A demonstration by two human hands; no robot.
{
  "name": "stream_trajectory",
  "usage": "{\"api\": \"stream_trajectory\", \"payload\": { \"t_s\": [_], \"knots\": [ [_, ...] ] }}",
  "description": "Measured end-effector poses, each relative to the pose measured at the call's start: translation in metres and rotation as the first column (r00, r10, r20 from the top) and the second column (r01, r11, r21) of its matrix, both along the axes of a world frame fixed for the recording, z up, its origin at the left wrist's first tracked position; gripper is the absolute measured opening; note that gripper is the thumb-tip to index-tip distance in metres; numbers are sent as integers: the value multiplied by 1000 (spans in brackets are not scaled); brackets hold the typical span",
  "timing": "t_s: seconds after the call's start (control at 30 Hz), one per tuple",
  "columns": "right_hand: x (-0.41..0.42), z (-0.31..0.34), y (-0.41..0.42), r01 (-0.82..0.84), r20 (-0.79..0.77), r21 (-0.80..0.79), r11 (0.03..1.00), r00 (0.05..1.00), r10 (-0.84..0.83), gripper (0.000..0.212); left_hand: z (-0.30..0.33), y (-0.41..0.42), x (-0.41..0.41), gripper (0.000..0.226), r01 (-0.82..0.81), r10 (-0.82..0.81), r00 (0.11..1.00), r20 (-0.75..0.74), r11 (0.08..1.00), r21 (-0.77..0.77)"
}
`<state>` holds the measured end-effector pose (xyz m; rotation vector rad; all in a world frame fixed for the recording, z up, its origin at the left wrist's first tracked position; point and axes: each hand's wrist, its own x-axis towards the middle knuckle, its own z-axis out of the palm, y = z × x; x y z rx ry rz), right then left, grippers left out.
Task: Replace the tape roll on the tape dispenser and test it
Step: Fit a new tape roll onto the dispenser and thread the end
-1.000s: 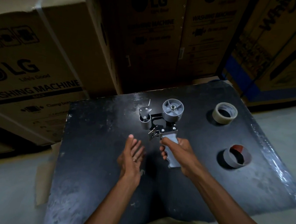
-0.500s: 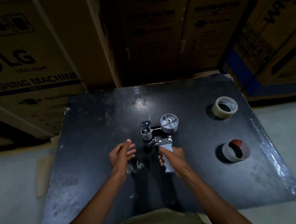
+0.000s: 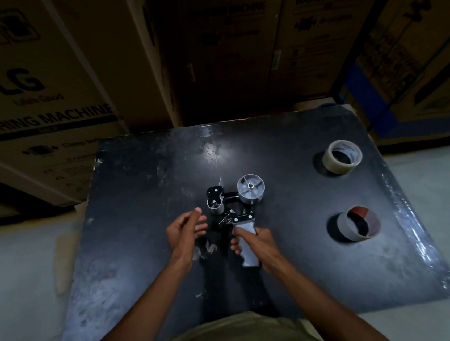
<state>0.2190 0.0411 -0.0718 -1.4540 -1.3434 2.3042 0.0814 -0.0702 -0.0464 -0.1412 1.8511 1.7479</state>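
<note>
a: where is the black metal tape dispenser with the grey plastic handle (image 3: 237, 213)?

b: it lies on its side near the middle of the dark scuffed board (image 3: 135, 216). its grey round hub (image 3: 250, 189) is bare and faces up, no roll on it.

a: and the hands?

b: the right hand (image 3: 257, 244) has its fingers curled round the handle. the left hand (image 3: 185, 228) is just beside the dispenser on the left, fingers loosely spread, holding nothing.

a: which roll goes on?

b: i think the pale clear tape roll (image 3: 342, 156), far right on the board. the grey cardboard core (image 3: 357, 224), nearer on the right, looks used up.

a: how to do it well?

b: keep the handle pressed steady and bring the new roll with the free hand. push it flat onto the hub until it sits fully. i think the sticky side must face the roller, so check the direction first. behind are brown cardboard boxes (image 3: 48, 74).
</note>
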Motion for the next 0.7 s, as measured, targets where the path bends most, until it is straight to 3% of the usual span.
{"api": "stream_trajectory", "payload": {
  "t_s": [0.13,0.23,0.33,0.4,0.5,0.6,0.7],
  "knots": [
    [7,1,21,-122,167,119,985,981,101,57,7,7,3,13,31,-29,991,-130,999,14],
    [17,16,48,-189,275,208,960,953,128,69,18,16,7,11,91,-81,975,-206,995,40],
    [28,31,88,-237,389,374,897,918,80,87,31,28,13,12,181,-167,942,-292,983,21],
    [33,37,118,-257,436,549,795,900,-11,77,36,39,16,13,242,-226,910,-348,970,2],
    [37,52,157,-164,368,780,604,901,-231,28,43,56,21,9,313,-300,866,-400,949,-34],
    [38,53,192,-169,354,865,473,873,-334,46,45,70,26,18,357,-347,843,-412,932,-54],
    [41,38,222,-309,513,798,517,798,-315,67,44,79,28,17,383,-373,835,-404,922,-62]
  ]
}}
